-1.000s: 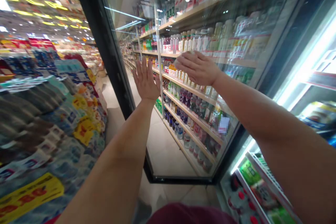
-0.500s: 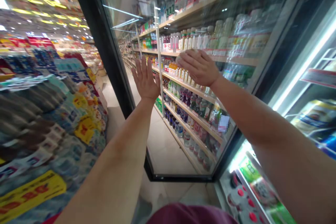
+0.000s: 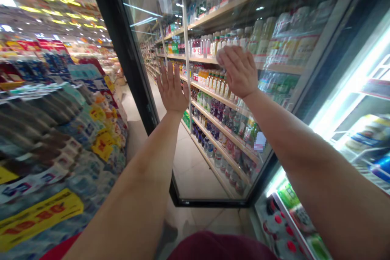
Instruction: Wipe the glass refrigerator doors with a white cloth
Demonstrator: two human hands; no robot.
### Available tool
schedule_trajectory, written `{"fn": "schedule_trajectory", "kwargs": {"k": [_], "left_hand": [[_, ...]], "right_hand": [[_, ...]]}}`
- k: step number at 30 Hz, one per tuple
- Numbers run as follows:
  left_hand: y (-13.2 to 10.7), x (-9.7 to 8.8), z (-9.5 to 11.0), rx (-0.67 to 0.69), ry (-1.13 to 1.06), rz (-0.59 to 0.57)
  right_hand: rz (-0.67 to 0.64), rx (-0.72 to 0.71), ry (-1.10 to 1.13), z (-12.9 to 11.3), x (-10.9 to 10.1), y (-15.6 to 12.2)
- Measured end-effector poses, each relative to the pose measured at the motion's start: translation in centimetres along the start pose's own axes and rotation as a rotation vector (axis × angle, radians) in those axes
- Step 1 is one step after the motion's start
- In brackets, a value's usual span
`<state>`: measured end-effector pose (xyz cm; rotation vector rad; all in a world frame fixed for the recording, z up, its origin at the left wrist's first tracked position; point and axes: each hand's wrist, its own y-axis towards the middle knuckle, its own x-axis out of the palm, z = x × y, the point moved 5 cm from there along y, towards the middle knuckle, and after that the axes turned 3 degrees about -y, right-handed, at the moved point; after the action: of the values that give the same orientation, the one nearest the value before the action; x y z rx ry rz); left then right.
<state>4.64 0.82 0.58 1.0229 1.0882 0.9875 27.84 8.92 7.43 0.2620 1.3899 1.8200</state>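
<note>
The glass door point(image 3: 205, 128) stands straight ahead of both hands, shelves of bottles point(image 3: 224, 132) showing in its pane. Packaged goods point(image 3: 61, 130) are piled left of the left hand; a lit cooler point(image 3: 370, 91) lies low to the right of the right hand. Both forearms reach forward and up. The left hand point(image 3: 173, 91) is open, fingers spread upward, palm toward the pane. The right hand point(image 3: 240, 71) leans left, fingers together, over a pale wad point(image 3: 222, 54) at its fingertips; whether it grips or only presses it, I cannot tell.
</note>
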Motion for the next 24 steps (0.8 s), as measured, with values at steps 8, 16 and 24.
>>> {"fn": "schedule_trajectory", "kwargs": {"k": [8,16,24], "left_hand": [[0.1,-0.5,0.6,-0.016,-0.012,-0.014],[-0.2,-1.1,1.2,0.003,0.045,0.002],[-0.1,-1.5,1.8,0.036,0.072,0.006]], "right_hand": [[-0.057,-0.187,-0.055,-1.1,0.3,-0.8],[0.116,0.247,-0.103,0.8,-0.5,-0.8],[-0.197,-0.22,0.004,-2.1,-0.2,-1.2]]}}
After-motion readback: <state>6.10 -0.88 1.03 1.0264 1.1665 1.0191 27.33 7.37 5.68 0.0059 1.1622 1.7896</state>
